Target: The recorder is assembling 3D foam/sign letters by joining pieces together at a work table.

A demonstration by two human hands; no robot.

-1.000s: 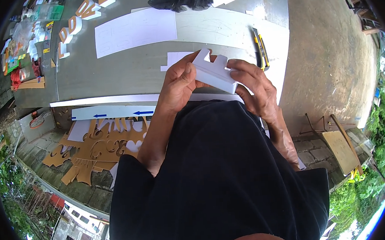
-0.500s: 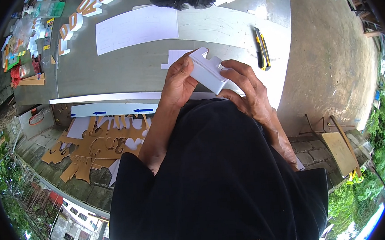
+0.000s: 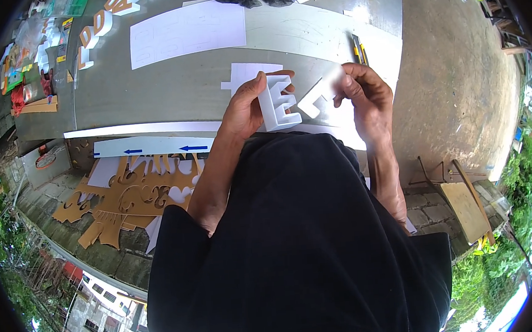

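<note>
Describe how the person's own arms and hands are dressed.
Both forearms are bare; the left hand and right hand wear no gloves. No ring, watch or bracelet shows. A black short-sleeved shirt covers the upper arms, its sleeves ending near the elbows.

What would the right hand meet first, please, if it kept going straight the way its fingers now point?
Probably the white cut-out letter held by the left hand. The right hand, holding a blurred white piece, points leftward at it; depth is unclear.

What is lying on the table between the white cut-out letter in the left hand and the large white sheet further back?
In the head view, a smaller white paper piece lies between the white letter and the large white sheet; beyond it the grey table is bare.
</note>
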